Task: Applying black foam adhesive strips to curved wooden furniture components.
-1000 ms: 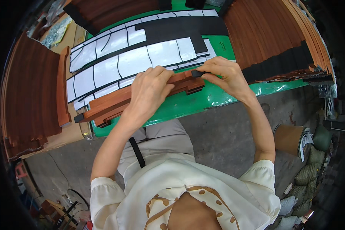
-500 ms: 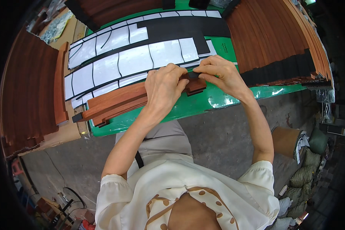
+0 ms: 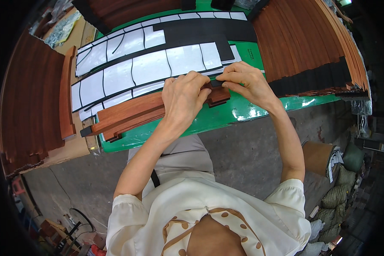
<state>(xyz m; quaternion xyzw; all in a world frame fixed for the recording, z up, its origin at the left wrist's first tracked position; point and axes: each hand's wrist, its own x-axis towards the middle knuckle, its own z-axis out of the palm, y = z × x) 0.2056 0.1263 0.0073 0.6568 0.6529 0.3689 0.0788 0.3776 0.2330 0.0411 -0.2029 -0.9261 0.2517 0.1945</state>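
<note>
Near the front edge of the green tabletop (image 3: 243, 109), a reddish-brown wooden strip (image 3: 132, 112) lies on other strips of the same kind. My left hand (image 3: 183, 96) is closed over it, thumb toward the right end. Between the thumb and fingers of my right hand (image 3: 245, 83) is a small black strip (image 3: 216, 83), pressed along the right end of the wood. The fingers partly cover where the two meet. A black band (image 3: 86, 131) wraps the wooden strip's left end. Just behind my hands lie white sheets (image 3: 151, 68) crossed by thin black strips.
Tall stacks of reddish-brown boards with black ends stand at the right (image 3: 303, 42) and left (image 3: 27, 98). A black sheet (image 3: 205, 32) lies behind the white ones. On the floor at right are a brown drum (image 3: 318, 157) and several sacks (image 3: 339, 192).
Both hands stay almost where they were, with only a tiny shift of the fingers at the strip's right end. The grip of each looks the same.
</note>
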